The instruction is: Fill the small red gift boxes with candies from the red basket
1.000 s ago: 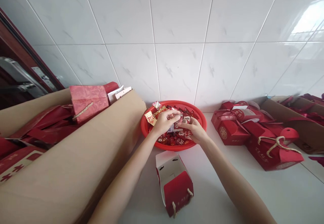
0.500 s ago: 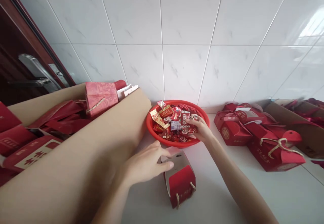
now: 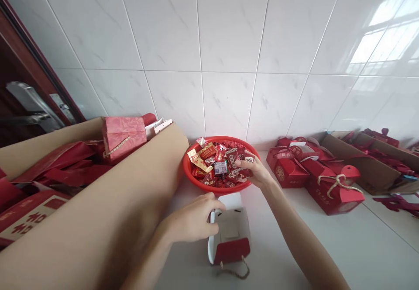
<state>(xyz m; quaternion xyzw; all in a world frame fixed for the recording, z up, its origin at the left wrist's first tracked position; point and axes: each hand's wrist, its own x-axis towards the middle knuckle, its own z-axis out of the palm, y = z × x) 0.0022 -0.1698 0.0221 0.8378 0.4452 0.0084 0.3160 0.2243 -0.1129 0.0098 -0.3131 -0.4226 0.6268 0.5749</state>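
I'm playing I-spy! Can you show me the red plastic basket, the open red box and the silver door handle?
Red plastic basket (image 3: 199, 184): head view, on its front rim.
Open red box (image 3: 233, 250): head view, on its red panel.
Silver door handle (image 3: 36, 118): head view, on its lever.

Red box (image 3: 231, 229) (open); candies (image 3: 207, 151) in basket (image 3: 209, 188)

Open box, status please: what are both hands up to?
Left hand at left edge of box. Right hand holding red packet over basket. Flap open, basket side.
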